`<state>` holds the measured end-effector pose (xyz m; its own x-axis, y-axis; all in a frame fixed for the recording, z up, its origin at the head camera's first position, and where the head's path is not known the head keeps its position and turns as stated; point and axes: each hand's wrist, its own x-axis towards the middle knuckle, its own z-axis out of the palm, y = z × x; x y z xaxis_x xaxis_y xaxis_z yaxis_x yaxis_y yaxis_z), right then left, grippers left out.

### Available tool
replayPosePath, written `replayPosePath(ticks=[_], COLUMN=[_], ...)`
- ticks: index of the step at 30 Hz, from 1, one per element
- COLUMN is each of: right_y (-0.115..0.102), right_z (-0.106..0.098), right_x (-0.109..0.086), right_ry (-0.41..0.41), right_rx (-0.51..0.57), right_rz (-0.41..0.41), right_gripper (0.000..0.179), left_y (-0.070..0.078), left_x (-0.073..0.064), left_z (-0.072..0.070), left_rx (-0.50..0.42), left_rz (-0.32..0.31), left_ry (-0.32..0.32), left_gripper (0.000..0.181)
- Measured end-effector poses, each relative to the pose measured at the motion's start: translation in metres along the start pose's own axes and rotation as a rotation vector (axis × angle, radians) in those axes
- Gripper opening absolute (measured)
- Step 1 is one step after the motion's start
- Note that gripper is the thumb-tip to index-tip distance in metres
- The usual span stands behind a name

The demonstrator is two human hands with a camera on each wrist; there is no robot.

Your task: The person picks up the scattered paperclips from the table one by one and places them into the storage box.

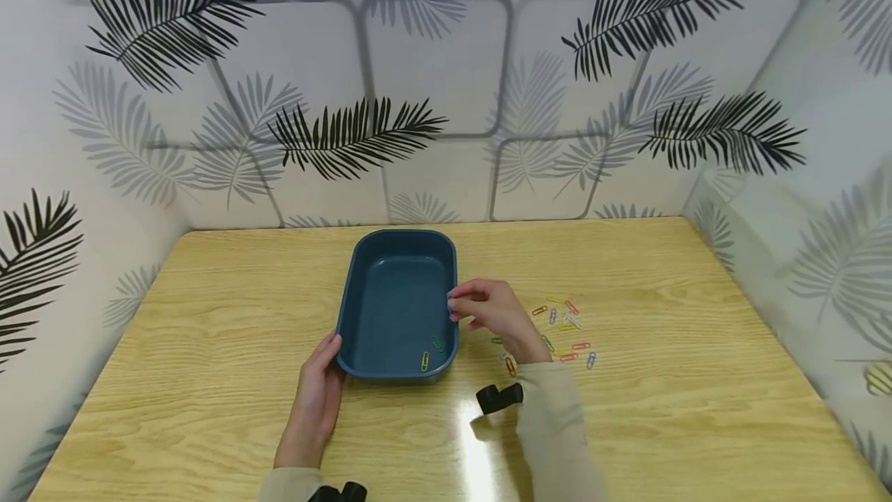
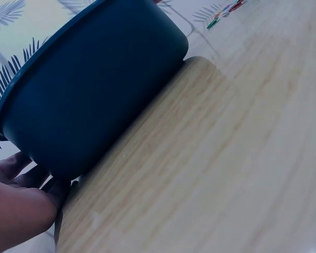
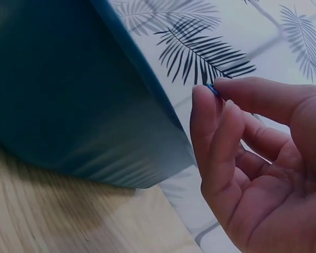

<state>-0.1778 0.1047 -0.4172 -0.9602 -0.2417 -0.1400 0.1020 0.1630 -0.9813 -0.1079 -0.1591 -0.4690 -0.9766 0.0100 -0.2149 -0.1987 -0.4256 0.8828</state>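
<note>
A dark blue plastic basin (image 1: 399, 304) stands on the wooden table, with a yellow paper clip (image 1: 424, 362) and a green paper clip (image 1: 437, 344) lying near its front right corner. My left hand (image 1: 315, 390) grips the basin's front left corner, thumb at the rim and fingers against the outer wall (image 2: 95, 84). Over the basin's right rim, my right hand (image 1: 493, 314) pinches a small blue paper clip (image 3: 213, 89) between thumb and fingertips. Most of that clip is hidden by the fingers.
Several coloured paper clips lie scattered right of the basin, partly behind my right forearm, among them a red paper clip (image 1: 581, 346) and a blue paper clip (image 1: 591, 360). A wall (image 1: 446, 177) with a leaf pattern borders the table's (image 1: 244, 293) back edge.
</note>
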Motion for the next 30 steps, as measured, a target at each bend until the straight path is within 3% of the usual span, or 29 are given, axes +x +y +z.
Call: replayPosePath(ticks=[15, 30], right_y=[0.0, 0.006], right_z=[0.009, 0.014], right_x=[0.001, 0.0], right_ry=[0.017, 0.063], right_rx=[0.036, 0.091], right_rz=[0.009, -0.016], right_gripper=[0.023, 0.025], left_y=[-0.001, -0.001], left_x=[0.0, 0.001], left_z=[-0.001, 0.0], left_rx=[-0.003, -0.011], left_rz=[0.015, 0.005], left_ry=[-0.023, -0.002], left_gripper=[0.057, 0.057])
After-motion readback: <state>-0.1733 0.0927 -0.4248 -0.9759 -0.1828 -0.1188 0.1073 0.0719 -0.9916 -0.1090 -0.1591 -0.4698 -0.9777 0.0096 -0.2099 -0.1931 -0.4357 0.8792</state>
